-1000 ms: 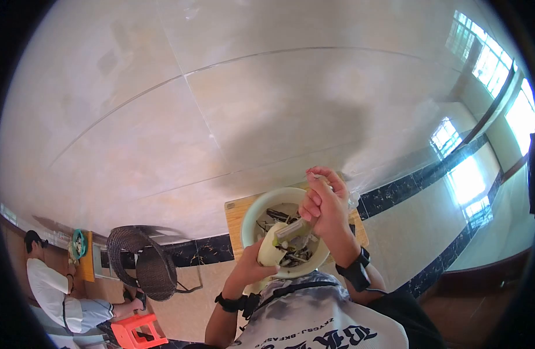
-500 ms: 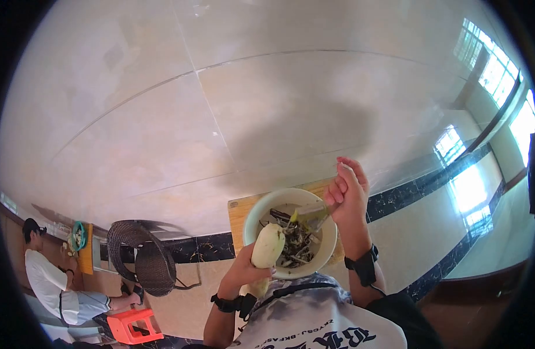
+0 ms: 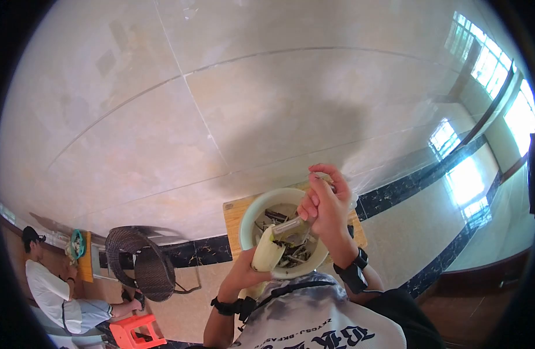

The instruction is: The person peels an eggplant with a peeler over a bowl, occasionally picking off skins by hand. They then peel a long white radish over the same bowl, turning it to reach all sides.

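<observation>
A pale green, elongated vegetable (image 3: 267,252) is held in my left hand (image 3: 242,271), its upper end tilted over the bowl. My right hand (image 3: 327,205) is wrapped round the handle of a metal blade (image 3: 290,225), whose tip touches the vegetable's upper end. Beneath both hands, a whitish-green bowl (image 3: 248,228) holds dark and pale scraps (image 3: 296,256). The bowl rests on a wooden board or small table (image 3: 232,220).
At the left a person (image 3: 49,285) in a white shirt sits near a small table (image 3: 88,256) with a green basin (image 3: 77,244). A wicker chair (image 3: 154,273) and red stool (image 3: 138,333) stand between us. Tiled wall ahead.
My right hand has moved left and slightly down, bringing the blade to the vegetable. The vegetable has tilted and sits a little lower. The camera view has shifted slightly.
</observation>
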`<action>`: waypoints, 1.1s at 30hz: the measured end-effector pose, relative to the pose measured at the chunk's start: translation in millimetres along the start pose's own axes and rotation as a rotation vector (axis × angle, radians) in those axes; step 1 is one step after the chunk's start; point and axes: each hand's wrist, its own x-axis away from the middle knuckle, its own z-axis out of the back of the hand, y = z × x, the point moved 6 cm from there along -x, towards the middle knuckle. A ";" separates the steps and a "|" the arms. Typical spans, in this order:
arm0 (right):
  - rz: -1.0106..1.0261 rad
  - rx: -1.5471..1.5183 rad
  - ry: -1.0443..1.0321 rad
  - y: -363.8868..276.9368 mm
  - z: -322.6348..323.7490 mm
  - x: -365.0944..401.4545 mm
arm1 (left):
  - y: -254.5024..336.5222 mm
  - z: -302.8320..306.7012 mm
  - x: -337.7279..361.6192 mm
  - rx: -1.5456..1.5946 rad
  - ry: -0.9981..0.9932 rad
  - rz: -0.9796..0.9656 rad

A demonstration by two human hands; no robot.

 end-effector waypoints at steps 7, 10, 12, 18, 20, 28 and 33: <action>0.076 -0.012 0.150 6.5 35.5 -31.4 | -1.5 7.4 13.7 0.053 0.040 -0.074; 0.050 -0.010 0.174 9.1 37.8 -29.3 | 0.2 11.8 10.9 0.214 0.164 -0.046; 0.039 0.019 0.181 11.8 35.8 -23.1 | 25.0 9.8 6.0 0.293 0.256 -0.051; 0.007 0.074 0.140 23.2 8.3 9.8 | 39.5 8.5 -16.7 0.274 0.507 -0.093; 0.011 0.097 0.121 23.5 5.3 15.0 | 41.8 5.4 -22.4 0.300 0.496 -0.120; -0.018 -0.010 0.133 20.1 12.3 15.0 | 36.3 6.9 -22.9 0.322 0.502 -0.218; -0.005 0.023 0.102 18.7 6.9 17.7 | 29.7 8.6 -23.0 0.300 0.522 -0.186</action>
